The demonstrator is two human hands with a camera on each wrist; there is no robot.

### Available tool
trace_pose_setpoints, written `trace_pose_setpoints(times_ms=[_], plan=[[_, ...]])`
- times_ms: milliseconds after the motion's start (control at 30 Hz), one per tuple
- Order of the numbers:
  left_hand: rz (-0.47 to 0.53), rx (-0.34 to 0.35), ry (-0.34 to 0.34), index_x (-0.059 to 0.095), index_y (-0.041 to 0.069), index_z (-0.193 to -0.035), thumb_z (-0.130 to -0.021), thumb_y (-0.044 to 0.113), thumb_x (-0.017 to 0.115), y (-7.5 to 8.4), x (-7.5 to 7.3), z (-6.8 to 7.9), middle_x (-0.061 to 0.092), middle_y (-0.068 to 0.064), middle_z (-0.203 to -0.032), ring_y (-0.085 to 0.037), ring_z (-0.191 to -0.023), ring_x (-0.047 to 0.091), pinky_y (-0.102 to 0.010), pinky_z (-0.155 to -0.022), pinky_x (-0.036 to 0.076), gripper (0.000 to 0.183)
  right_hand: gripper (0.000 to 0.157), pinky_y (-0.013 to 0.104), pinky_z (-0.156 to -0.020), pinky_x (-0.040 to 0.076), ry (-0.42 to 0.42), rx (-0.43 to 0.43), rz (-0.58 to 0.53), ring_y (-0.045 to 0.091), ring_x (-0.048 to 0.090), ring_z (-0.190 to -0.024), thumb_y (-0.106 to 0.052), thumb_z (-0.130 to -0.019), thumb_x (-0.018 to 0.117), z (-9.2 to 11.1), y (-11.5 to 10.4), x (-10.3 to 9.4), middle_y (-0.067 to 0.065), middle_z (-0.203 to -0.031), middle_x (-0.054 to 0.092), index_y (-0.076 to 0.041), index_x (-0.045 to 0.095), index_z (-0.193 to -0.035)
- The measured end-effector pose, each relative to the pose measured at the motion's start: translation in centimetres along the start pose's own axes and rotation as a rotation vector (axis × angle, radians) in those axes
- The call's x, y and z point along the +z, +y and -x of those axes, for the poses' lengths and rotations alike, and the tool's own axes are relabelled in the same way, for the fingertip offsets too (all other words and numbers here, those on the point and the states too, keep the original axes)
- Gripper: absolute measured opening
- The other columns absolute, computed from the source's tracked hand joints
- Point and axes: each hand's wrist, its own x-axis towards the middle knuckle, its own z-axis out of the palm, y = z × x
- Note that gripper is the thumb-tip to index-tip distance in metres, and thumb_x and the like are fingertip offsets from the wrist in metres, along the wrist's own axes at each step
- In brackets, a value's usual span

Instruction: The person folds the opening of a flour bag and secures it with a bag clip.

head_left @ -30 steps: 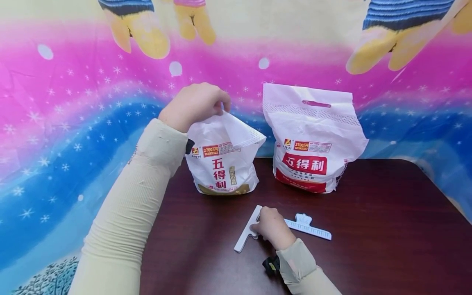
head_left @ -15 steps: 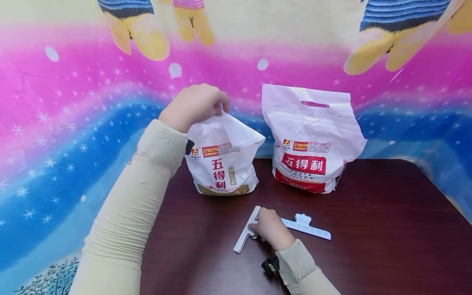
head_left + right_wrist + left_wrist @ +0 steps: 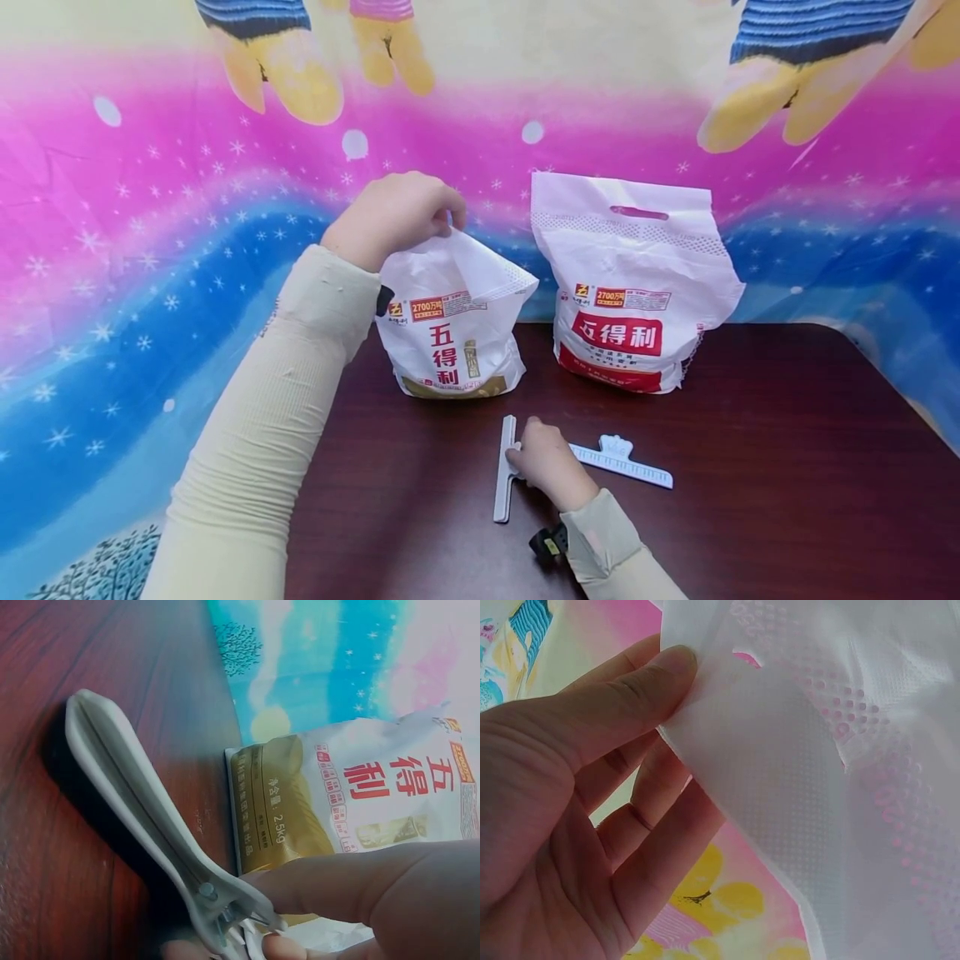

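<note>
In the head view my left hand [image 3: 397,218] holds up the top of a white flour bag [image 3: 446,333] with red lettering and a gold base. The left wrist view shows the thumb [image 3: 641,701] and fingers pinching the edge of the bag's folded-over top [image 3: 780,802]. Below it, near the table's middle, my right hand [image 3: 553,465] grips the handle of a long white bag clip [image 3: 504,475]. The right wrist view has the clip's long bar [image 3: 139,780] close over the table, its handle partly hidden by the fingers.
A second white flour bag [image 3: 618,279] with a red label and a cut-out handle stands to the right. Another long clip [image 3: 622,462], with ruler marks, lies right of my right hand. A patterned cloth [image 3: 622,83] hangs behind the dark wooden table [image 3: 795,450].
The clip in my right hand has turned from a slant to nearly straight away from me, shifting a little right. My left hand keeps its hold on the bag's top.
</note>
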Motion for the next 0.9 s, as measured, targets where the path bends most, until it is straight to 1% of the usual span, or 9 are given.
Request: trace_pose_setpoints(times_ms=[167,267,400,633,767,900], plan=[[0.000,0.014,0.005,0.073,0.019,-0.114,-0.097,0.010,0.068,-0.18,0.10,-0.07,0.067,-0.005,-0.116,-0.026,-0.107,0.058,-0.049,-0.092,0.053,0.020,0.020,0.029,-0.051,0.052,0.032,-0.040,-0.021,0.018,0.059,-0.054,-0.009,-0.091,0.071,-0.06,0.06,-0.03,0.009,-0.069,0.056,0.002,0.056,-0.095],[0.005,0.019,0.008,0.073,0.019,-0.114,-0.097,0.011,0.068,-0.26,0.13,-0.13,0.067,-0.004,-0.116,-0.026,-0.107,0.058,-0.049,-0.092,0.053,0.020,0.021,0.029,-0.053,0.051,0.051,-0.045,-0.031,0.018,0.057,-0.057,-0.010,-0.090,0.074,-0.12,0.05,0.00,0.009,-0.070,0.055,-0.004,0.053,-0.089],[0.006,0.022,0.013,0.073,0.019,-0.114,-0.096,0.011,0.069,-0.30,0.15,-0.15,0.067,-0.004,-0.116,-0.025,-0.108,0.058,-0.049,-0.092,0.052,0.020,0.022,0.030,-0.057,0.052,0.059,-0.041,-0.041,0.018,0.057,-0.060,-0.011,-0.089,0.075,-0.14,-0.05,0.01,0.009,-0.072,0.056,-0.003,0.055,-0.092],[-0.001,0.016,0.012,0.074,0.017,-0.116,-0.097,0.010,0.067,-0.33,0.14,-0.11,0.068,-0.005,-0.118,-0.026,-0.108,0.058,-0.048,-0.093,0.052,0.021,0.025,0.031,-0.060,0.057,0.056,-0.030,-0.046,0.018,0.059,-0.062,-0.012,-0.089,0.076,-0.05,-0.28,-0.29,0.010,-0.078,0.061,0.004,0.064,-0.102],[-0.002,0.024,0.018,0.074,0.017,-0.116,-0.098,0.010,0.066,-0.41,0.16,-0.20,0.068,-0.005,-0.118,-0.026,-0.108,0.058,-0.048,-0.093,0.052,0.021,0.024,0.032,-0.060,0.058,0.055,-0.025,-0.038,0.017,0.061,-0.061,-0.012,-0.089,0.076,-0.06,-0.40,-0.48,0.010,-0.077,0.064,0.006,0.069,-0.103],[-0.008,0.034,0.030,0.074,0.018,-0.116,-0.098,0.011,0.065,-0.55,0.25,-0.29,0.068,-0.005,-0.117,-0.026,-0.108,0.059,-0.048,-0.094,0.052,0.021,0.023,0.032,-0.061,0.058,0.043,-0.009,-0.039,0.017,0.062,-0.062,-0.013,-0.090,0.075,-0.09,-0.56,-0.65,0.009,-0.076,0.065,0.006,0.072,-0.102]])
